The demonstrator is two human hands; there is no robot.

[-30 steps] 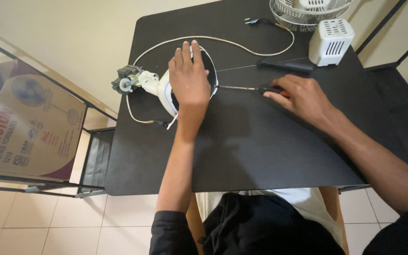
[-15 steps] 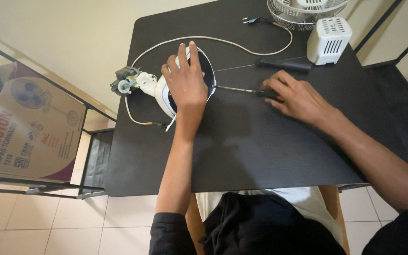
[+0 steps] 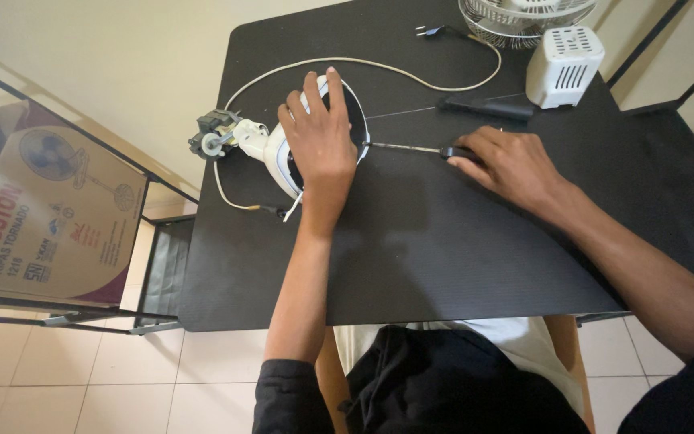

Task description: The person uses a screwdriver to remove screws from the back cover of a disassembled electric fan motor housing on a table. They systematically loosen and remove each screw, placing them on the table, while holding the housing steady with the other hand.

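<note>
The left hand lies flat on the white fan motor housing, fingers spread wide and pressing, not gripping. The housing sits at ten o'clock on the black desk. The right hand has its fingers curled around a screwdriver. Push down firmly and keep the tool straight so it won't slip.

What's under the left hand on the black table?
The left hand lies flat on a round white-and-black fan housing. The palm covers most of its top, so details there stay hidden.
</note>
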